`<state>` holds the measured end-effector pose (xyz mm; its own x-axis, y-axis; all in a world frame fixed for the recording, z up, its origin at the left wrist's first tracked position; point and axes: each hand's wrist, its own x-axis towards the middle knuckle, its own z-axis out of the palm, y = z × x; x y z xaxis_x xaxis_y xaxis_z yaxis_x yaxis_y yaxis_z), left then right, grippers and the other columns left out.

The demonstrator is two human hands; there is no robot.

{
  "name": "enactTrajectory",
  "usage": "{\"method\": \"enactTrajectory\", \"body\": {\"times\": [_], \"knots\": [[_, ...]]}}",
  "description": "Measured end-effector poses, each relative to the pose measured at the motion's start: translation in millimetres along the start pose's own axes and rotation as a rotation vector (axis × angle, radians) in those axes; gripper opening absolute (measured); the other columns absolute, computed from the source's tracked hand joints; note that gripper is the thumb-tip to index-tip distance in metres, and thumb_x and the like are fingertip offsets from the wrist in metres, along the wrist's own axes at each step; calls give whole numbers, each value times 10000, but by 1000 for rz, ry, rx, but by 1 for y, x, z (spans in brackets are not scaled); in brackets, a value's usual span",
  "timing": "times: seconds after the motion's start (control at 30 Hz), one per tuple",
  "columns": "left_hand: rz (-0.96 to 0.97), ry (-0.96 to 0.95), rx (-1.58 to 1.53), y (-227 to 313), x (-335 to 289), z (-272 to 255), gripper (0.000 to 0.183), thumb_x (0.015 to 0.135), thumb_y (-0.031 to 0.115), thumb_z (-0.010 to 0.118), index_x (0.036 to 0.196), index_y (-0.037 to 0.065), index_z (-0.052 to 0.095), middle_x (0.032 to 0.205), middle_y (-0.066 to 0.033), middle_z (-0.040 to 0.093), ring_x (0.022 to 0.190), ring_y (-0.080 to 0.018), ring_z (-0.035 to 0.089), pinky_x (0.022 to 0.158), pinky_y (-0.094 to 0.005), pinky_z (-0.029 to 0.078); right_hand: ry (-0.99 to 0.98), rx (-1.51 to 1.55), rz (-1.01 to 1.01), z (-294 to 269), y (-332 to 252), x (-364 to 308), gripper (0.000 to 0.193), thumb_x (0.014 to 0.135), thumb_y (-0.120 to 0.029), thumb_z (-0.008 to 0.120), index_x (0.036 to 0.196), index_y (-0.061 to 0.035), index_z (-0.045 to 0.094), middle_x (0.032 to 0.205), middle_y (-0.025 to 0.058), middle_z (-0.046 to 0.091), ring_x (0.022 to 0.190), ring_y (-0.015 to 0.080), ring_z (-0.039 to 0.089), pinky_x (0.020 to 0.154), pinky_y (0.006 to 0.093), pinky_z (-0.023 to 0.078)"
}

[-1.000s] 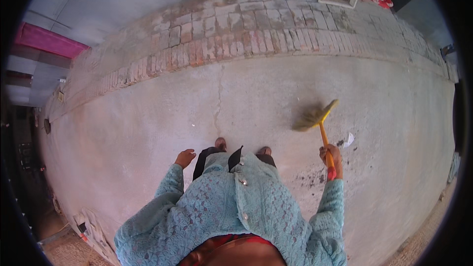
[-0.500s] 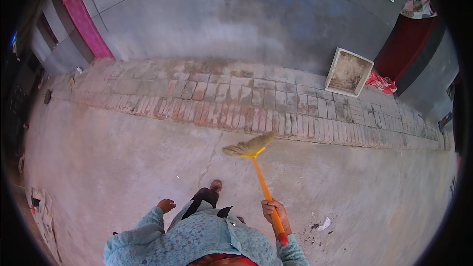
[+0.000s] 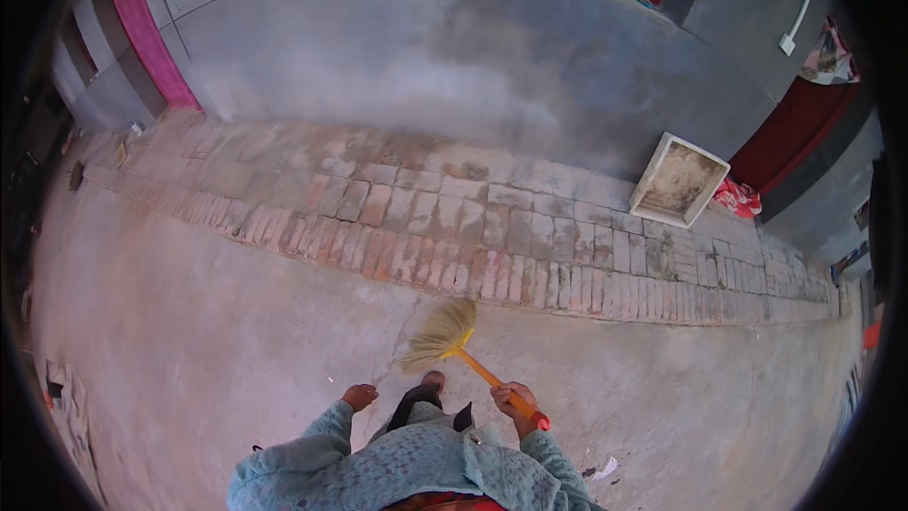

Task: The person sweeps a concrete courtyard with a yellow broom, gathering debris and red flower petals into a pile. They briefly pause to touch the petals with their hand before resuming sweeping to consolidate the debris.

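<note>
My right hand [image 3: 515,399] is wrapped around the orange handle of a broom [image 3: 483,371], just below its red end cap. The broom slants away to the left, and its fan of tan bristles [image 3: 443,333] spreads over the concrete in front of my shoe [image 3: 433,379]. A yellow collar joins bristles and handle. On the other side of my body, my left hand [image 3: 360,396] hangs with its fingers curled in, and nothing shows in it. Beside my right forearm lie a white scrap [image 3: 606,467] and dark bits of litter, partly hidden by the sleeve.
Ahead, a raised brick ledge [image 3: 473,227] runs along the grey wall [image 3: 378,57]. On it a shallow white-rimmed box [image 3: 679,180] leans near a red cloth [image 3: 737,199] and a dark red door [image 3: 794,132]. A pink door curtain [image 3: 151,33] hangs at the far left.
The broom has swung left and closer to me, its bristles now fanned wide toward the left. My right hand moved slightly left with it. The view has shifted; the litter appears lower.
</note>
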<state>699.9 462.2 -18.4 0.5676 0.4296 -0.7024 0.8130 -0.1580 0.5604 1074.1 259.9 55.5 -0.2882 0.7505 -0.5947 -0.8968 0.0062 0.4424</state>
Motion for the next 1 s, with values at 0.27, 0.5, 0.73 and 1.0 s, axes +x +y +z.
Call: {"method": "enactTrajectory", "body": {"times": [0.27,0.5,0.73,1.0], "knots": [[200,85,593,35,65,-46,155,692,145,512,841,149,554,941,-34,568,852,-231,556,669,-347,488,-108,142,-339,-21,-80,-122,168,673,-25,424,782,95,378,607,65,411,469,115,456,427,192,415],[-23,-4,473,134,40,-27,150,701,113,524,844,77,546,836,-76,564,755,-225,584,576,-345,502,15,105,-593,-38,-163,-234,107,649,-37,390,715,44,366,552,49,417,444,119,461,412,193,461],[-322,-34,64,164,35,9,186,786,183,404,831,66,542,818,-47,575,754,-180,596,520,-338,501,116,-43,-553,-15,-167,-283,83,673,-3,417,724,2,352,586,45,386,443,102,430,415,195,425],[-130,-57,317,197,77,17,211,784,243,443,884,91,551,837,-31,586,742,-157,602,509,-315,498,-208,1,-289,-20,-184,-267,189,722,-7,432,909,20,436,659,69,423,477,103,428,453,204,419]]}}
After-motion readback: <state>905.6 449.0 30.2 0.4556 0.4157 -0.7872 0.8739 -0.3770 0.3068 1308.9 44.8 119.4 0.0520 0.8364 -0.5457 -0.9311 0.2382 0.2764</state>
